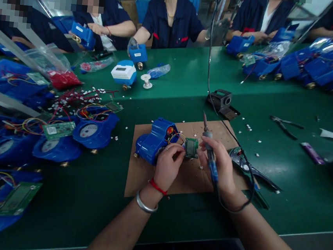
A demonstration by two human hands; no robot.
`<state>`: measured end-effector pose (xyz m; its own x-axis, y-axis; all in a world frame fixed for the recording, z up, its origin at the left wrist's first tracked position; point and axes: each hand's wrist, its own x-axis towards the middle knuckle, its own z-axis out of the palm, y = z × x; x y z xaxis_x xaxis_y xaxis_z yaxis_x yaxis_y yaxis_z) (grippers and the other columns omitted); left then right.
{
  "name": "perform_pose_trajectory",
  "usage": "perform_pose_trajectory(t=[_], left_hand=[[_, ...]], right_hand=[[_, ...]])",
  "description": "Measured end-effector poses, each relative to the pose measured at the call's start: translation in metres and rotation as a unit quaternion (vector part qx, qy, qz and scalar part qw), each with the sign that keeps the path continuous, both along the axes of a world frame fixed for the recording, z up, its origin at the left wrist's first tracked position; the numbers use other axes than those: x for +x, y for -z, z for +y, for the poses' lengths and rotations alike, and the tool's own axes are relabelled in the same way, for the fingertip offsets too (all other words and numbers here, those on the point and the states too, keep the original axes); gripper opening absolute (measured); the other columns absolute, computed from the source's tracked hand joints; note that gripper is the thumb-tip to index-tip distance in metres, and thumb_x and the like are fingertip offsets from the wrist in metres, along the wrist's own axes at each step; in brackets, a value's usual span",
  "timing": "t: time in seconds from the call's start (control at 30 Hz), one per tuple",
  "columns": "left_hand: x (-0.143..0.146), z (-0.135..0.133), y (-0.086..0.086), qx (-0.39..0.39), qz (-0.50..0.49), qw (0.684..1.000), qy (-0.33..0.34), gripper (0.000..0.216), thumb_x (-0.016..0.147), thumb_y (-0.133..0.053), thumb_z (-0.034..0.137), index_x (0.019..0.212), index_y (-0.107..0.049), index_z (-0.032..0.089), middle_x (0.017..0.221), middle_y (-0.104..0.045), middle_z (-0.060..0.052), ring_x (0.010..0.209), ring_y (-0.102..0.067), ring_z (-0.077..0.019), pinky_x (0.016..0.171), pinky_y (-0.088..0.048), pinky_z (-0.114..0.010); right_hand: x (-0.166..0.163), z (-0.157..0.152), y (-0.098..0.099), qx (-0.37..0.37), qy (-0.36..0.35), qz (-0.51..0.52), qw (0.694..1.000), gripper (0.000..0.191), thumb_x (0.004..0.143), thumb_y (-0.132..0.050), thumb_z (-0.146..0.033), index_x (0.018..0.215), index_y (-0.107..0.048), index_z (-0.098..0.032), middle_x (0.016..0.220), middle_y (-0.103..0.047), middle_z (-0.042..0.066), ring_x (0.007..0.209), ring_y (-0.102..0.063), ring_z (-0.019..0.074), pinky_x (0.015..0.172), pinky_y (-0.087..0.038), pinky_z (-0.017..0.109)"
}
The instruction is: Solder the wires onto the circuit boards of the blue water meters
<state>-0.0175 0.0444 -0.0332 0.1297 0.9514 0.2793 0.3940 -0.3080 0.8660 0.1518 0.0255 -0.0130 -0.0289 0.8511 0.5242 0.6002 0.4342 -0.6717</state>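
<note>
A blue meter housing [154, 139] lies on a brown cardboard sheet [179, 177] in front of me, with coloured wires running to a small green circuit board [191, 147]. My left hand [166, 167] is closed in a pinch at the left edge of that board, beside the housing. My right hand [220, 165] is wrapped round a soldering iron [208, 144] with a blue grip, tip pointing up and away; its fingers also touch the board's right edge. The iron's black cord loops round my right wrist.
Several blue meter bodies with wired green boards [58, 129] crowd the left of the green table [296, 184]. Pliers [256, 175] lie right of the cardboard, a black iron stand [223, 102] behind it, cutters [284, 124] further right. Other people in dark blue work across the table.
</note>
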Motion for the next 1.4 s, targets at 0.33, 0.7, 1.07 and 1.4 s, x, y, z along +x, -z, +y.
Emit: perform_pose_trajectory(t=[0.33,0.7,1.07,1.4], left_hand=[[-0.003,0.003,-0.008,-0.012,0.037,0.999,0.019,0.011,0.083,-0.060,0.007,0.080,-0.060,0.018,0.095,-0.066,-0.004,0.092,-0.063,-0.0180,0.083,-0.052,-0.033],[-0.006,0.005,-0.007,-0.012,0.051,0.998,0.047,0.012,0.085,-0.058,0.007,0.082,-0.060,0.019,0.096,-0.064,-0.003,0.093,-0.062,-0.0171,0.082,-0.050,-0.032],[-0.003,0.004,-0.002,-0.007,0.043,0.999,0.027,0.012,0.085,-0.058,0.008,0.081,-0.060,0.019,0.098,-0.065,-0.003,0.094,-0.062,-0.0178,0.085,-0.049,-0.034],[-0.006,0.002,0.000,-0.006,0.025,0.999,0.043,0.012,0.086,-0.059,0.008,0.081,-0.061,0.019,0.101,-0.066,-0.004,0.097,-0.062,-0.0172,0.087,-0.050,-0.035]], right_hand=[[0.010,-0.010,0.013,-0.008,-0.028,-0.027,0.999,0.052,0.087,-0.060,-0.019,0.135,-0.041,-0.026,0.109,-0.058,0.009,0.101,-0.058,0.0249,0.089,-0.050,0.044],[0.005,0.002,0.038,-0.047,-0.001,-0.051,0.998,0.048,0.095,-0.048,-0.019,0.140,-0.037,-0.031,0.124,-0.051,0.010,0.116,-0.055,0.0240,0.098,-0.047,0.045],[0.014,-0.003,0.025,-0.019,-0.027,0.005,0.999,0.050,0.090,-0.056,-0.018,0.137,-0.041,-0.027,0.119,-0.061,0.011,0.106,-0.060,0.0245,0.090,-0.051,0.044],[0.032,-0.004,0.024,0.028,0.111,0.240,0.964,0.032,0.088,-0.055,-0.043,0.114,-0.057,-0.025,0.071,-0.057,0.001,0.053,-0.052,0.0152,0.049,-0.042,0.030]])
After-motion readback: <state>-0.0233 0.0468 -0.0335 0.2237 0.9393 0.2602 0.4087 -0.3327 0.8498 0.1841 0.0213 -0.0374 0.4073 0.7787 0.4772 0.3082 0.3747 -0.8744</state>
